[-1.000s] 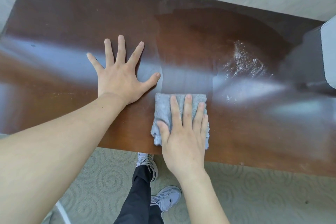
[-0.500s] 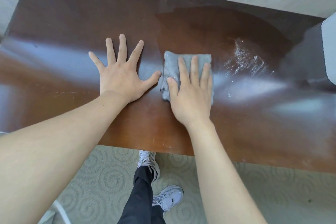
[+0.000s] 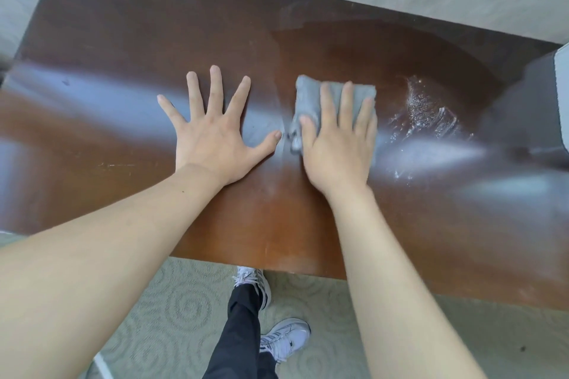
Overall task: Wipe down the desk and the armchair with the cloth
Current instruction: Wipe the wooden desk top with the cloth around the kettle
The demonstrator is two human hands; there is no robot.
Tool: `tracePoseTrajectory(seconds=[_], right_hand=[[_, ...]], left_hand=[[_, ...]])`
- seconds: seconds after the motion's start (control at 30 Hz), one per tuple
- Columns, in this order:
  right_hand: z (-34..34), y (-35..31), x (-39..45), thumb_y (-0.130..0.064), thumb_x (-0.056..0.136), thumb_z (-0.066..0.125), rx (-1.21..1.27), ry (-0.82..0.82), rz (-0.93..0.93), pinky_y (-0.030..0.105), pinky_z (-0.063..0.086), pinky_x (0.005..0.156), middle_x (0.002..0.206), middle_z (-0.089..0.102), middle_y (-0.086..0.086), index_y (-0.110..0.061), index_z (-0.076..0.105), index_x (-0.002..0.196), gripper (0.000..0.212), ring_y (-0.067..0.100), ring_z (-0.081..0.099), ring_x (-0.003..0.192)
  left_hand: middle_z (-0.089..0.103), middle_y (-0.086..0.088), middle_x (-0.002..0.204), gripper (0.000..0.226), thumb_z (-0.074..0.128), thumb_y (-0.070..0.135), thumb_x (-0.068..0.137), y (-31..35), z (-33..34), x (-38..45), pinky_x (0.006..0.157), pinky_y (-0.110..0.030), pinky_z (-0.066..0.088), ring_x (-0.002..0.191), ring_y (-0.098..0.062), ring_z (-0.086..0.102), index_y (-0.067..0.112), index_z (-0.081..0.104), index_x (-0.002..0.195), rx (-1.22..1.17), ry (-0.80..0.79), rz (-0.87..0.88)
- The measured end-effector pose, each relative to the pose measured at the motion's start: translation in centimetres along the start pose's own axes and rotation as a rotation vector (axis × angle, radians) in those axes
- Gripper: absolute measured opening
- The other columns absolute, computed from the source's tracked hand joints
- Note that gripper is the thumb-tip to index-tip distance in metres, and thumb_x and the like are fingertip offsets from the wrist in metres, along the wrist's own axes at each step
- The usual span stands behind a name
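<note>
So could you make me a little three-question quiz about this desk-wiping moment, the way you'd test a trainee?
1. True or false: the grey cloth lies under the right hand.
2. What is the left hand doing? A) gripping the cloth B) lying flat with fingers spread on the desk C) hanging off the desk edge
3. Fill in: the white dusty residue lies to the ____ of the cloth, from the person's side.

Key
1. True: the palm and fingers press flat on it.
2. B: it rests beside the cloth, its thumb tip close to the cloth's edge.
3. Right: that patch looks not yet wiped.
</note>
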State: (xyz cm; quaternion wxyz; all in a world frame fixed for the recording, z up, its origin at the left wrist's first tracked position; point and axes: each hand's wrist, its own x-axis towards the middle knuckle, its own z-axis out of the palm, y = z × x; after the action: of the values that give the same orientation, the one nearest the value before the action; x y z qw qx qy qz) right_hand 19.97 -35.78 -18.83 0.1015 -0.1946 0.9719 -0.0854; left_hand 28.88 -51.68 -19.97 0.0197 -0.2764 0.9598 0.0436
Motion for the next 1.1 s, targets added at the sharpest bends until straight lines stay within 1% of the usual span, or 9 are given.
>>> tracePoseTrajectory(seconds=[0.1,0.17,0.43,0.53,0.67,0.83,0.93,1.0,1.1], right_hand=[[-0.8,-0.8,5.1,-0.054,0.104,0.02,0.04,-0.074,0.053,0.05,-0.007,0.123,0.168,-0.006,0.007,-0.029,0.005,0.159,0.063,0.039,-0.013,0.151],[-1.0,-1.0,5.0,-0.053,0.104,0.019,0.05,-0.089,0.043,0.05,-0.007,0.123,0.168,-0.008,0.006,-0.028,0.003,0.159,0.063,0.039,-0.014,0.151],[1.7,-0.2,-13.4,-0.05,0.105,0.025,0.057,-0.014,0.037,0.051,0.004,0.123,0.168,0.005,0.008,-0.025,0.015,0.159,0.061,0.037,-0.005,0.153],[2.2,0.1,-16.2,-0.051,0.104,0.025,0.033,-0.047,0.009,0.051,0.006,0.123,0.168,0.005,0.008,-0.025,0.016,0.159,0.062,0.038,-0.004,0.153],[1.7,0.6,-12.3,-0.051,0.104,0.022,0.04,-0.055,-0.034,0.049,0.0,0.124,0.168,-0.002,0.003,-0.03,0.011,0.159,0.06,0.034,-0.01,0.153],[0.1,0.4,-0.3,-0.051,0.104,0.023,-0.025,-0.007,0.0,0.049,-0.002,0.123,0.168,0.0,0.007,-0.029,0.011,0.159,0.06,0.039,-0.006,0.152],[-0.9,-0.3,6.5,-0.051,0.105,0.021,0.022,-0.051,-0.011,0.05,-0.006,0.123,0.168,-0.004,0.006,-0.03,0.007,0.159,0.059,0.039,-0.011,0.152],[-1.2,-0.5,8.3,-0.05,0.105,0.02,0.013,-0.075,-0.034,0.051,-0.007,0.122,0.168,-0.006,0.006,-0.03,0.006,0.159,0.06,0.039,-0.013,0.151],[-0.8,-0.2,6.2,-0.05,0.104,0.023,0.019,-0.054,-0.079,0.05,-0.006,0.123,0.168,-0.003,0.007,-0.028,0.008,0.159,0.061,0.039,-0.011,0.151]], left_hand=[[0.003,-0.009,0.169,0.098,0.012,0.092,0.079,0.1,-0.1,0.0,0.11,-0.079,0.004,0.153,-0.042,-0.003,0.036,0.007,0.159,0.007,-0.014,0.003],[0.003,-0.009,0.169,0.098,0.012,0.092,0.079,0.0,-0.1,-0.1,0.111,-0.079,0.005,0.154,-0.041,-0.003,0.036,0.007,0.159,0.008,-0.011,0.003],[0.005,-0.009,0.169,0.098,0.014,0.091,0.079,0.0,-0.1,-0.1,0.111,-0.08,0.006,0.154,-0.041,-0.002,0.036,0.009,0.16,0.001,-0.005,0.006],[0.005,-0.009,0.169,0.098,0.015,0.091,0.08,0.1,-0.2,-0.3,0.111,-0.079,0.006,0.154,-0.041,-0.002,0.035,0.009,0.16,-0.005,-0.007,0.004],[0.004,-0.01,0.169,0.097,0.014,0.091,0.08,0.1,-0.2,-0.4,0.111,-0.079,0.006,0.154,-0.041,-0.002,0.035,0.008,0.16,0.001,-0.007,0.007],[0.003,-0.009,0.169,0.099,0.013,0.093,0.078,0.0,-0.1,-0.2,0.112,-0.078,0.004,0.154,-0.04,-0.004,0.037,0.007,0.16,0.003,-0.009,0.002],[0.003,-0.008,0.169,0.1,0.012,0.094,0.077,0.0,-0.1,-0.1,0.112,-0.078,0.004,0.154,-0.039,-0.004,0.037,0.007,0.159,0.002,-0.007,0.0],[0.003,-0.008,0.169,0.1,0.013,0.094,0.077,-0.1,-0.1,-0.1,0.112,-0.078,0.004,0.154,-0.039,-0.004,0.037,0.008,0.159,-0.005,-0.004,-0.002],[0.005,-0.009,0.169,0.1,0.013,0.094,0.077,-0.2,-0.1,0.0,0.111,-0.078,0.004,0.154,-0.039,-0.003,0.037,0.009,0.159,-0.003,-0.006,0.004]])
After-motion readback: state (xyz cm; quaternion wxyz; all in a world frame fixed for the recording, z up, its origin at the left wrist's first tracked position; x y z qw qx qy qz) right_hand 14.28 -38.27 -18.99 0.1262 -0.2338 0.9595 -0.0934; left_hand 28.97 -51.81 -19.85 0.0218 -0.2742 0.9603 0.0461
